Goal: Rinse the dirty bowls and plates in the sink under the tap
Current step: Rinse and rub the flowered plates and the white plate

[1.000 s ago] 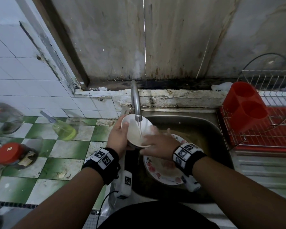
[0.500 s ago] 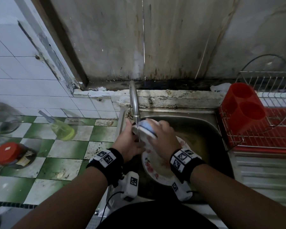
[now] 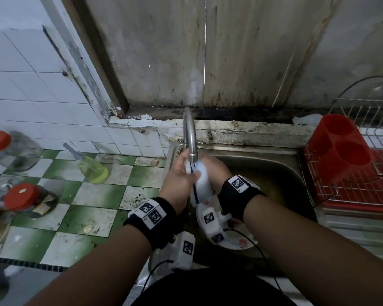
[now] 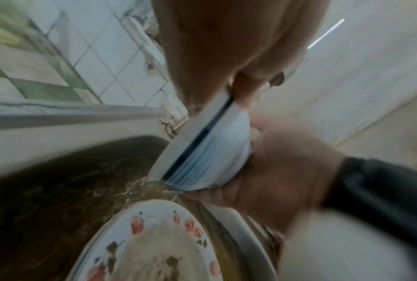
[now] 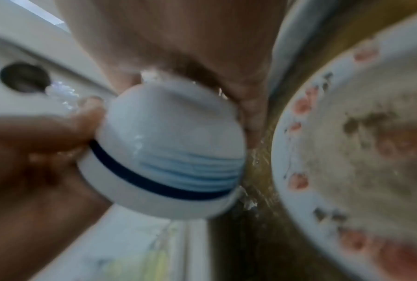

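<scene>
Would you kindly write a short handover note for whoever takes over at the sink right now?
Left hand: grips the bowl's rim side.
Right hand: cups the bowl's base and outer wall.
Bowl: white with blue bands, tipped on its side directly under the tap, water draining off it into the sink.
Done: the bowl is getting its rinse.
Left: the floral plate lies in the sink below, food residue on it, not yet rinsed.

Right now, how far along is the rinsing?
Nothing looks finished: the red wire rack shows no dishes. In hand: left hand and right hand hold the blue-banded white bowl under the steel tap. Left: the soiled flowered plate in the sink.
</scene>
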